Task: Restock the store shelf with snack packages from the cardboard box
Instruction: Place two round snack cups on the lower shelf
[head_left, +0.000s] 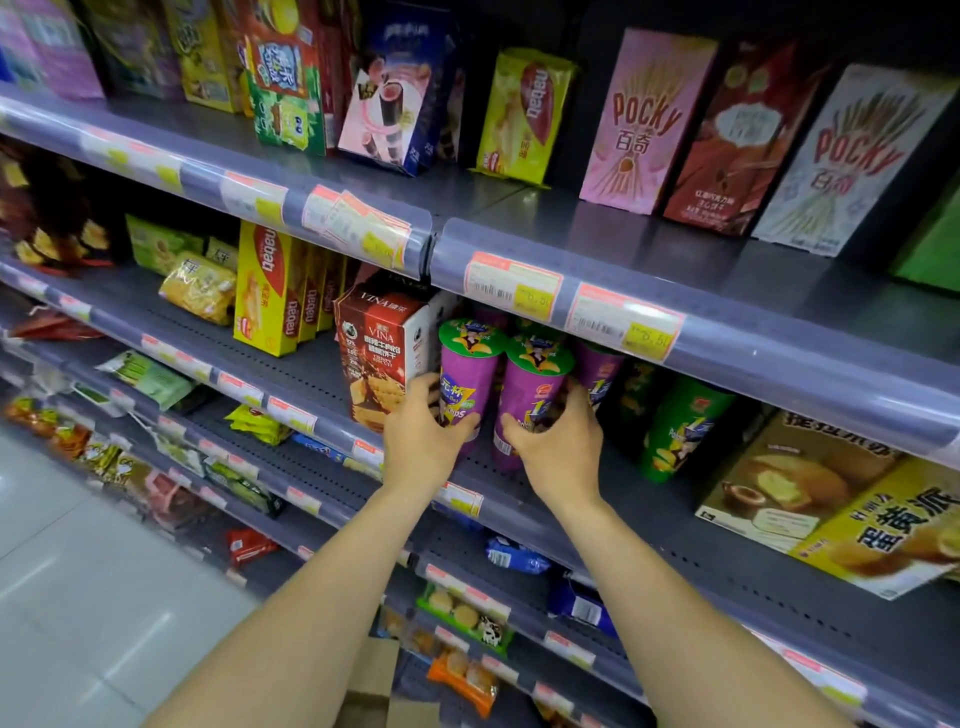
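Two tall, round purple snack cups stand side by side on the grey perforated metal shelf, each a glossy tapered tube with a green printed foil lid. The left hand wraps the lower part of the left purple cup, its fingers curled round the far left side and the thumb across the front, clamped on it. The right hand grips the base of the right purple cup in the same way, thumb in front, fingers round the right side. Both bare forearms reach up and forward from the lower edge of the view, wrists nearly straight. Just left of the cups stands a red and brown cardboard biscuit box, square-edged; to their right a green cup of the same shape stands on the same shelf. A brown cardboard box shows on the floor between the forearms.
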